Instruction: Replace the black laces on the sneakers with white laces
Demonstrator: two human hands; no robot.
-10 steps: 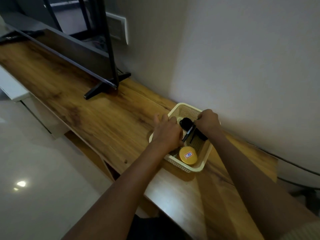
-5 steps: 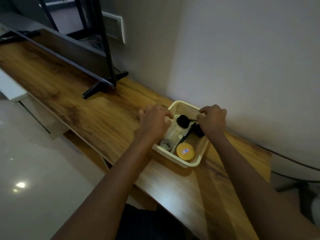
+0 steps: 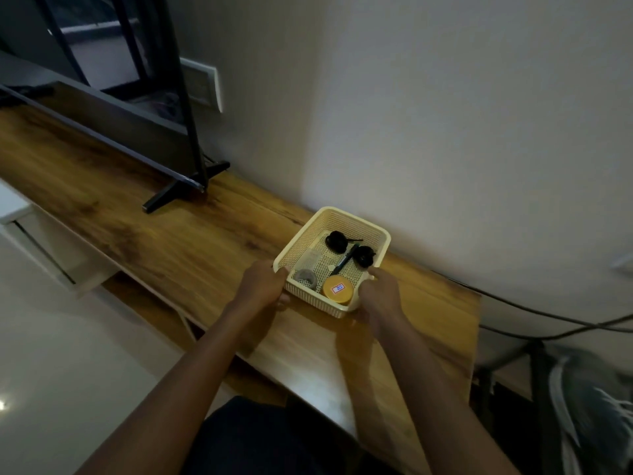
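Though fingers curl partly hidden, left hand and right hand grip the basket.

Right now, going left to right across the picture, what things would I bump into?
TV stand foot → left hand → yellow tin in the basket → right hand → grey sneaker

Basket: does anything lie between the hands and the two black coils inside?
Yes: the yellow tin, grey roll and pen lie between the left hand and right hand on the basket's near rim and the coils farther back.
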